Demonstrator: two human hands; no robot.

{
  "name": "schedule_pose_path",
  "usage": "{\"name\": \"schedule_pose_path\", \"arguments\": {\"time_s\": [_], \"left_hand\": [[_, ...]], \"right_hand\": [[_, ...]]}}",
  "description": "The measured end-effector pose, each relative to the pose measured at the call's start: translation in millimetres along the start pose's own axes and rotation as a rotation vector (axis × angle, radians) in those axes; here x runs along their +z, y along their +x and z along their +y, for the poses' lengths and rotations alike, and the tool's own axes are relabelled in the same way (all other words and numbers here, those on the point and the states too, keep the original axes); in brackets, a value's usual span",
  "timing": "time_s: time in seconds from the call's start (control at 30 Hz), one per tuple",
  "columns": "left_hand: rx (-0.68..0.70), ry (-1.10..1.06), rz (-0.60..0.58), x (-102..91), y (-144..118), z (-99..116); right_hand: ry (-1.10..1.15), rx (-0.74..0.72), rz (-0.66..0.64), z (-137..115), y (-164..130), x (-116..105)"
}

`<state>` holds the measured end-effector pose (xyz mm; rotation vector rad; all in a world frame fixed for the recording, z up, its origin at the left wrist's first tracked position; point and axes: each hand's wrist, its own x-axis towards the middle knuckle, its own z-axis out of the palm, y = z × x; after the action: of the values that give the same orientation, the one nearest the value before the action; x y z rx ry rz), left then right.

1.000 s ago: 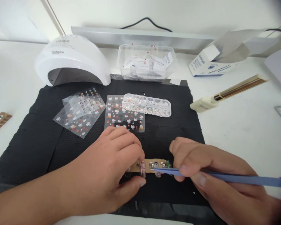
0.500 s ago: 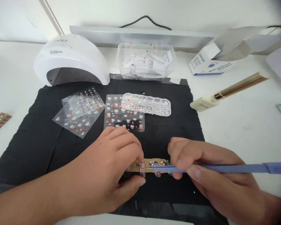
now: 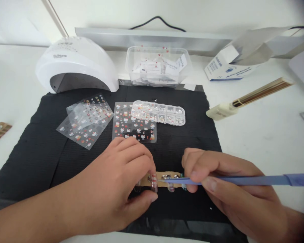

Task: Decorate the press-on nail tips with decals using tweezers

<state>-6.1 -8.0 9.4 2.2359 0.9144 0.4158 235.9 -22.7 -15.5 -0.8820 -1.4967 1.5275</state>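
My left hand (image 3: 126,179) curls round the left part of a tan display strip (image 3: 177,184), its forefinger at the far edge and its thumb at the near side. Clear false nails decorated in red, pink and blue-green sit across the strip on round metal-looking mounts. One false nail (image 3: 154,184) with red and pink bits lies between that forefinger and thumb. My right hand (image 3: 218,179) is closed on slim blue tweezers (image 3: 233,181), held almost level. Their fine tip points left and meets this nail, or hovers just over it. My left palm hides the strip's left end.
A black mat (image 3: 40,148) covers the table. On it lie sticker sheets (image 3: 88,121), another sheet (image 3: 134,130) and a clear compartment case (image 3: 164,113) of small gems. Behind stand a white nail lamp (image 3: 78,62), a plastic tub (image 3: 157,72), a carton (image 3: 230,67) and a cream bottle (image 3: 221,112).
Both hands keep almost the same place and grip. The tweezers' tip has shifted up very slightly over the red and pink nail.
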Motion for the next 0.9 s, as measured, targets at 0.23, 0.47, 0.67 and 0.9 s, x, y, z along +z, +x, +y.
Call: {"name": "schedule_pose_path", "arguments": {"time_s": [0.23,0.47,0.67,0.9], "left_hand": [[-0.004,0.0,-0.001,0.2,-0.7,-0.5],[-0.006,0.014,-0.003,-0.6,0.5,0.9],[0.008,0.013,0.016,-0.9,-2.2,0.6],[0.077,-0.035,-0.054,-4.0,-2.3,0.4]], "right_hand": [[-0.014,-0.014,0.007,-1.0,0.0,0.4],[-0.063,-0.012,-0.014,-1.8,-1.2,-0.8],[-0.125,-0.055,-0.012,-2.4,0.7,0.4],[-0.156,-0.059,-0.008,-2.2,-0.4,-0.1]]}}
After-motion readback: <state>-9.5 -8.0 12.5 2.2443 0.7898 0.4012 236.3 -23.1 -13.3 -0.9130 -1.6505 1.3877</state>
